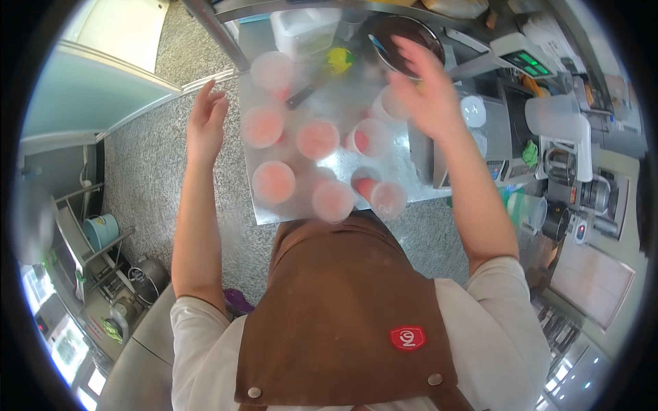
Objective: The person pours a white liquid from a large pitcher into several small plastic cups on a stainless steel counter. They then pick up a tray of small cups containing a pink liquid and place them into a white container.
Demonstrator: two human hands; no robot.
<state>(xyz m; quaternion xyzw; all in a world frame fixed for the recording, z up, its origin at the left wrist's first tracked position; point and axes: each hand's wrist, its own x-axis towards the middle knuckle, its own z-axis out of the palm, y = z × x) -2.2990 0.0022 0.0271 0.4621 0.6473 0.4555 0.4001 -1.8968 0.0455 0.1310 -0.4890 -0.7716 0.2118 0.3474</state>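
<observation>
Several translucent plastic cups with pink-red contents stand on a stainless steel table [370, 159] before me. Nearest my body are a left front cup [274, 182], a middle front cup [333, 200] and a right front cup [389, 199]. My left hand [205, 123] is raised beyond the table's left edge, fingers partly curled, with nothing visible in it. Blurred and spread, my right hand [429, 90] hangs over the far right side. It overlaps a round dark bowl [426, 38] and partly covers a clear cup [386, 105]. A blue-tipped utensil [378, 43] rests in the bowl.
A dark-handled knife [300, 97] and a blurred yellow-green item [339, 60] lie among the cups. Behind stands a white plastic container [306, 31]. At right are a scale display [524, 56] and a clear pitcher [552, 115]. A metal post [216, 36] rises at the far left corner.
</observation>
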